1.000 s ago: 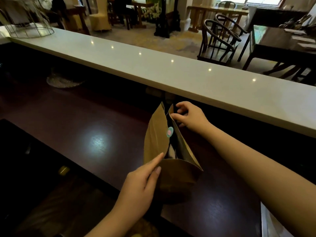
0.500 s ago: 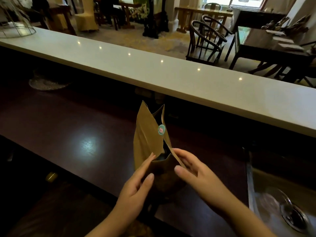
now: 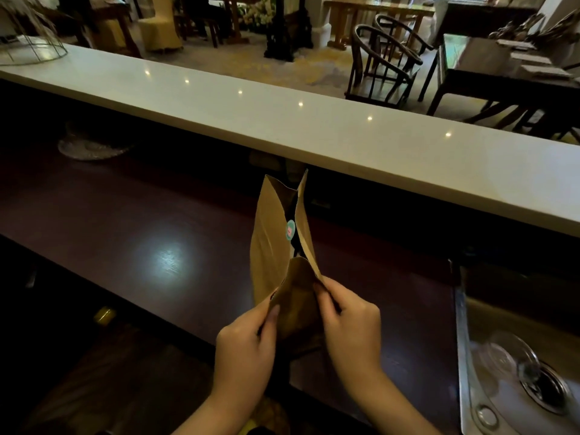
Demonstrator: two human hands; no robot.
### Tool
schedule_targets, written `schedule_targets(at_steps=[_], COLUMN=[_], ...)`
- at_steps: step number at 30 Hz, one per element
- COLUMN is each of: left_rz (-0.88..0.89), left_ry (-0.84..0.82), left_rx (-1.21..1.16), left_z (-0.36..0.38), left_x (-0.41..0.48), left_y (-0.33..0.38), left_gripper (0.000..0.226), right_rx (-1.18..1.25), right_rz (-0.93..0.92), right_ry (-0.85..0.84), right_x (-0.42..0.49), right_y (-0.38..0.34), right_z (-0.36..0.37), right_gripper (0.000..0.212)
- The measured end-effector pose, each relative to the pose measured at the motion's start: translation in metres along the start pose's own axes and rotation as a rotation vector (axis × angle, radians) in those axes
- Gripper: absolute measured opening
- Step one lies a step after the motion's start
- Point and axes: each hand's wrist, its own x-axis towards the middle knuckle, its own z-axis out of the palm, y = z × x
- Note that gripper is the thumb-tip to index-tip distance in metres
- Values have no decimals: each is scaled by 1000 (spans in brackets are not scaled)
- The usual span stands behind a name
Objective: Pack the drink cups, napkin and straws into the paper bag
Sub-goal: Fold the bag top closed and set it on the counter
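Now both hands are pinching the near mouth edge of the paper bag (image 3: 276, 246), left hand (image 3: 248, 343) and right hand (image 3: 351, 334) side by side. Bag is standing upright at centre frame, rising away from the clamped fingers (image 3: 272, 312).

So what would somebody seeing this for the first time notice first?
The brown bag standing mid-frame on the dark counter, its top gaping, a round sticker at the mouth. Both hands pinch its near edge, left hand and right hand. A steel sink sits at lower right.
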Motion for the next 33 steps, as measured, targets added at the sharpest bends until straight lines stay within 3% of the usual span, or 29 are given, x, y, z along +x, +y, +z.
schedule_targets(at_steps=[3,6,9,13,15,18,23,26,29,31,33], left_rz=[-65,-155,-183,-159,-133,-24,92,115,100,119,156], left_ry=[19,-57,-173,-191,-202,-240,-222,-244,-342,-410,-386], left_rx=[-51,-134,6,184,224,283,319,317,170,67,41], left_z=[5,6,10,20,23,26,33,37,32,23,11], left_x=[-3,-9,-19,-17,-14,-12,-7,-4,2,9,23], left_y=[6,0,-12,-13,-15,-19,-17,-16,-20,-26,-35], left_gripper=[15,29,48,44,36,29,17,14,17,22,29], right_rx=[143,197,118,96,55,-65,-142,-9,-10,-35,-32], right_rz=[42,95,105,39,35,-11,-103,-8,15,-10,-68], right_ry=[-18,-218,-311,-439,-412,-257,-171,-288,-382,-303,-147], right_x=[3,-1,-4,1,3,3,-3,-7,-10,-8,-3], right_y=[6,25,46,57,64,68,47,29,11,6,7], right_z=[0,-7,-12,-17,-17,-13,-2,-8,-12,-7,-2], right_gripper=[30,43,52,66,55,22,14,50,85,80,52])
